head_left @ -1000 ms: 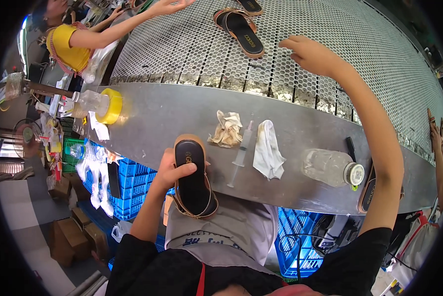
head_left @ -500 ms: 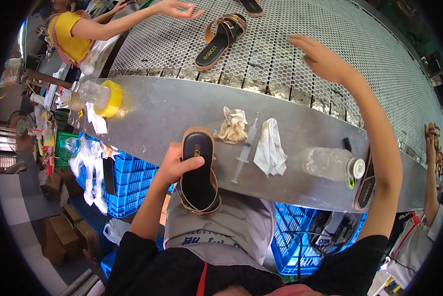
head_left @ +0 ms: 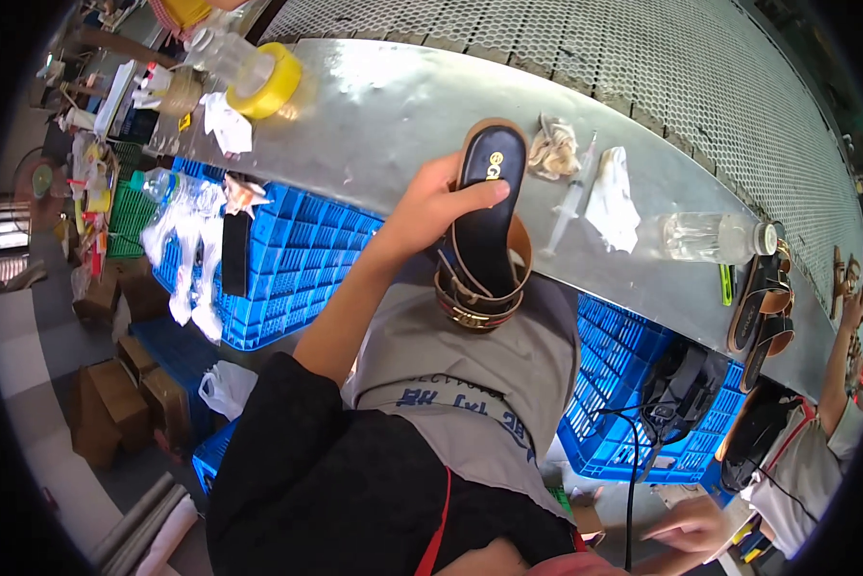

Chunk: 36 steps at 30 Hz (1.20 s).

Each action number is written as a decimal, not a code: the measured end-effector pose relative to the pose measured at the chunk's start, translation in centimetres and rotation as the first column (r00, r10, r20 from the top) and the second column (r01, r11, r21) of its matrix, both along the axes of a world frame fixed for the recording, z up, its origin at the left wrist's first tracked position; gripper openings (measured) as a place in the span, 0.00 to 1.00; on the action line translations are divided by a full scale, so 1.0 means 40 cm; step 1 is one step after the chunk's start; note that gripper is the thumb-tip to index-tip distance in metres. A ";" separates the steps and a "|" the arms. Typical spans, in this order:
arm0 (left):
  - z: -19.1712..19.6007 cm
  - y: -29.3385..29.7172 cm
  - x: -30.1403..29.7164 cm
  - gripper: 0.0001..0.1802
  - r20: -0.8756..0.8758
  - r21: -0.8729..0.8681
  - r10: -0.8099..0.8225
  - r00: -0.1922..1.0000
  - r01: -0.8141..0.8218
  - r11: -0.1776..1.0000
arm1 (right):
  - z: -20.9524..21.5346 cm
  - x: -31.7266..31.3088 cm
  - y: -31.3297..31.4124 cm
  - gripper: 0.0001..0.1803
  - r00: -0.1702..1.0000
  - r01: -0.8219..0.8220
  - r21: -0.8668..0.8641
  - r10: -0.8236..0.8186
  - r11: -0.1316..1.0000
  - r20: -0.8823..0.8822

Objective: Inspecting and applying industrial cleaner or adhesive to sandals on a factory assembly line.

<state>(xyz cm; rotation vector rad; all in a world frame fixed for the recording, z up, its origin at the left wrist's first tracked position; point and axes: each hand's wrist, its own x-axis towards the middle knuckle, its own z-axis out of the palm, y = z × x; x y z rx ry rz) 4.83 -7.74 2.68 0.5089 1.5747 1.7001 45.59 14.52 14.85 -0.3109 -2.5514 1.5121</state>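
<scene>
My left hand [head_left: 441,204] grips a black slide sandal [head_left: 484,226] by its sole, thumb pressed on the insole. Its tan-edged toe or heel end points away from me, and the strap with gold trim hangs over my apron [head_left: 470,360]. Low at the right, beside my body, my right hand [head_left: 689,528] shows loosely bent fingers, slightly apart and blurred, with nothing visible in them. On the metal bench edge [head_left: 383,125] past the sandal lie a crumpled tan cloth [head_left: 554,149], a syringe [head_left: 571,197] and a white cloth [head_left: 612,204].
A clear bottle [head_left: 705,237] lies right of the cloths, near more sandals [head_left: 765,312]. Yellow tape [head_left: 282,82] and another bottle [head_left: 225,58] stand at the left. Blue crates [head_left: 302,259] sit below the bench. A perforated conveyor [head_left: 585,43] runs beyond; another person [head_left: 825,432] is at the right.
My right hand has come back from over the conveyor to low beside my body. The view has shifted; the sandals on the conveyor have left it, and two sandals now show at the right.
</scene>
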 end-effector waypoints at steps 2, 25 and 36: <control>-0.011 -0.003 0.003 0.16 0.068 0.097 0.009 0.998 -0.015 0.995 | -0.077 -0.040 -0.176 0.11 0.998 0.056 -0.275 -0.044 0.960 0.050; -0.125 0.009 0.449 0.15 0.709 0.243 -0.113 0.697 -0.091 0.966 | -0.365 -0.328 -0.328 0.23 0.859 0.427 -0.881 -0.396 0.204 0.324; -0.129 0.050 0.451 0.21 0.667 0.175 -0.084 0.740 -0.046 0.984 | -0.355 -0.327 -0.295 0.28 0.792 0.555 -0.810 -0.419 0.189 0.444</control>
